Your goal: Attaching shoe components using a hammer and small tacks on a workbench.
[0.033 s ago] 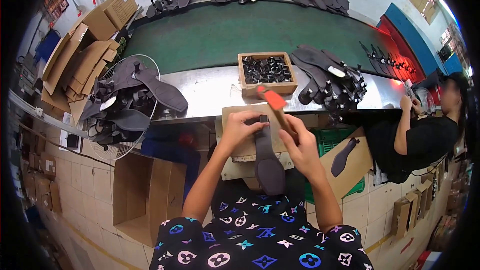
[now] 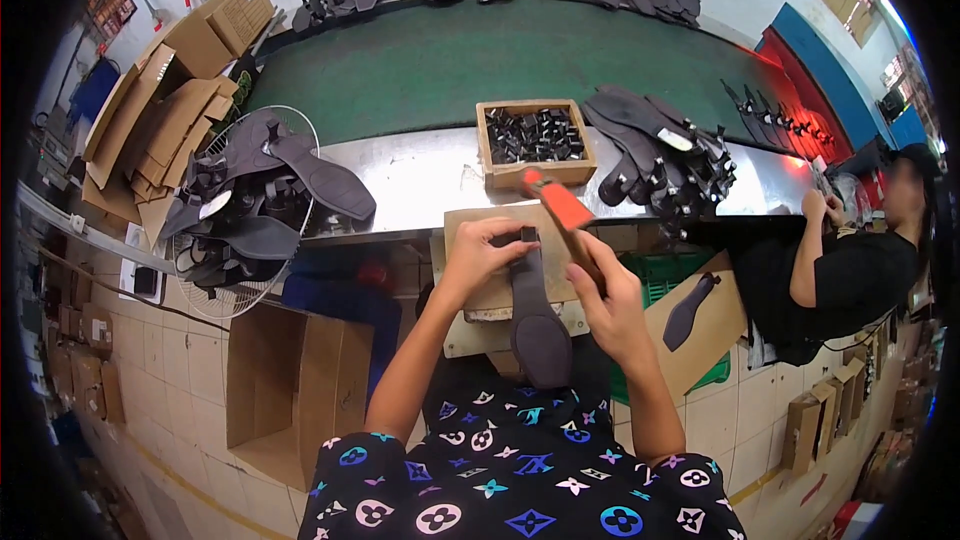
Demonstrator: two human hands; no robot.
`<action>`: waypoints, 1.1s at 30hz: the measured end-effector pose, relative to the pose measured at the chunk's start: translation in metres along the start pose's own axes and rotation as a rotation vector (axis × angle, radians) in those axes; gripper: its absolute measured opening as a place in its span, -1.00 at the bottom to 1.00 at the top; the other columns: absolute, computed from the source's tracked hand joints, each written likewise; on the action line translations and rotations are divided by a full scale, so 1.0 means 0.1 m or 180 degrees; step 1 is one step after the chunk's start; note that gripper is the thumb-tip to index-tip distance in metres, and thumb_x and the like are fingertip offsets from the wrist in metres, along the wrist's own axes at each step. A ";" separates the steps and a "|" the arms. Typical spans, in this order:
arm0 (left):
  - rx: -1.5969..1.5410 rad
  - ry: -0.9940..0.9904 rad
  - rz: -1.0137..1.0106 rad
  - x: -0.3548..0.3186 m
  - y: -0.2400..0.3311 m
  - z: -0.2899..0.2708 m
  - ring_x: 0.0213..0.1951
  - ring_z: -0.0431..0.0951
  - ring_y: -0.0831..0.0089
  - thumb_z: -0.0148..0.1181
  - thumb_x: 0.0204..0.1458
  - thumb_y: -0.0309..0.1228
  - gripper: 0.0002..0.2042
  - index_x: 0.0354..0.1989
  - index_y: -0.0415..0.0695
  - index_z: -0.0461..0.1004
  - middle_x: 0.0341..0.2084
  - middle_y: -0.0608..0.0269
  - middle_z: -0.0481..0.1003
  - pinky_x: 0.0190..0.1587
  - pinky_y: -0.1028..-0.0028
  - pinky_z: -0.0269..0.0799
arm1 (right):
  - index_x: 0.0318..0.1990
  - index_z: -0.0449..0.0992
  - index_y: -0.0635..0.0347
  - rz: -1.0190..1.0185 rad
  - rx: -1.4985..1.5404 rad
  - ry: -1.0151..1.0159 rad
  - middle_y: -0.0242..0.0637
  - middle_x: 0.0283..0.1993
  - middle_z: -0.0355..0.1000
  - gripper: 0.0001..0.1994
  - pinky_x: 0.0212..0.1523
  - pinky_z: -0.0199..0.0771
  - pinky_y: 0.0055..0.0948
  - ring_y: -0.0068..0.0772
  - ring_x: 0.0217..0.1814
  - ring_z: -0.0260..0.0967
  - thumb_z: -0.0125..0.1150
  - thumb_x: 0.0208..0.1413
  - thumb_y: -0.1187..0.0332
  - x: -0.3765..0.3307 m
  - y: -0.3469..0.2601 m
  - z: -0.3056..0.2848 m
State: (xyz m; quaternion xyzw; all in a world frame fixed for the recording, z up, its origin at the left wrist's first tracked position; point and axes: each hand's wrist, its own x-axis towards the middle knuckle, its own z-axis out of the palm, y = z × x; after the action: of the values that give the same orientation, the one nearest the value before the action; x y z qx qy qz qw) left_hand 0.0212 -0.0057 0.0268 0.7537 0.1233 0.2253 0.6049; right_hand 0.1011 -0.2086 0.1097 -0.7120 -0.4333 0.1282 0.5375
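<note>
A dark grey shoe sole (image 2: 540, 340) lies lengthwise in front of me, its broad toe end toward my body. My left hand (image 2: 482, 258) pinches its narrow heel end, where a small black heel piece (image 2: 529, 235) points up. In my right hand (image 2: 612, 295) is a hammer (image 2: 566, 208) with an orange-red head and a wooden handle, raised just right of the heel and apart from it. Under the heel end is a tan work block (image 2: 465, 222). Beyond it stands a wooden box (image 2: 540, 177) full of small black pieces.
Heeled soles are piled on the bench (image 2: 400, 175) at right (image 2: 640, 130) and in a wire basket (image 2: 270, 285) at left. A green conveyor belt (image 2: 380, 80) runs behind. Cardboard boxes (image 2: 335, 390) stand on the floor. A co-worker (image 2: 850, 270) sits at right.
The hammer and my right hand have shifted slightly to the right, and the hammer head is turned a little. My left hand and the sole stay in place.
</note>
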 end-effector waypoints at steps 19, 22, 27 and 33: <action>0.2202 -0.0269 -0.0034 -0.08 0.04 -0.04 0.36 0.27 0.22 0.38 -0.03 -0.01 0.14 0.49 -0.26 -0.35 0.18 0.39 0.50 0.41 -0.20 -0.36 | 0.22 0.38 0.35 -0.0369 -0.0859 0.0408 -0.08 -0.25 0.54 -0.61 -0.30 0.46 -0.44 -0.41 -0.35 0.46 0.12 0.25 0.52 -0.22 -0.09 -0.07; 0.2134 -0.0286 -0.0086 -0.10 0.06 -0.03 0.42 0.18 0.24 0.35 -0.02 0.01 0.05 0.51 -0.08 -0.25 0.22 0.46 0.46 0.40 -0.29 -0.47 | 0.22 0.32 0.40 -0.0429 0.0071 0.1319 -0.48 -0.52 0.23 -0.59 -0.57 0.11 -0.64 -0.72 -0.55 0.11 0.00 0.38 0.27 -0.34 -0.58 -0.26; 0.2639 -0.0478 0.0163 -0.08 0.01 0.04 0.44 0.13 0.27 0.31 0.01 0.01 -0.36 0.32 0.22 0.36 0.23 0.51 0.45 0.41 -0.29 -0.49 | 0.12 0.39 0.41 0.0552 -0.0582 -0.0223 0.07 -0.19 0.53 -0.66 -0.18 0.53 -0.22 -0.03 -0.21 0.58 0.18 0.20 0.53 -0.34 -0.10 -0.06; 0.1272 -0.0318 0.1219 -0.27 -0.03 -0.10 0.04 0.58 0.21 0.31 0.07 -0.29 -0.77 -0.15 -0.09 0.65 -0.07 0.27 0.63 0.18 0.15 0.38 | 0.09 0.45 0.39 -0.0234 -0.0599 0.0522 -0.10 -0.33 0.48 -0.72 -0.30 0.47 -0.43 -0.41 -0.39 0.44 0.14 0.24 0.54 -0.27 -0.26 -0.27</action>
State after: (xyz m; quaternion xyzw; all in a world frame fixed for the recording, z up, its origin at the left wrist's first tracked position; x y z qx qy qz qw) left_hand -0.0065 -0.0091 0.0207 0.8778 -0.0093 0.2693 0.3960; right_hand 0.0903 -0.2452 0.1360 -0.7510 -0.4239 0.0086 0.5062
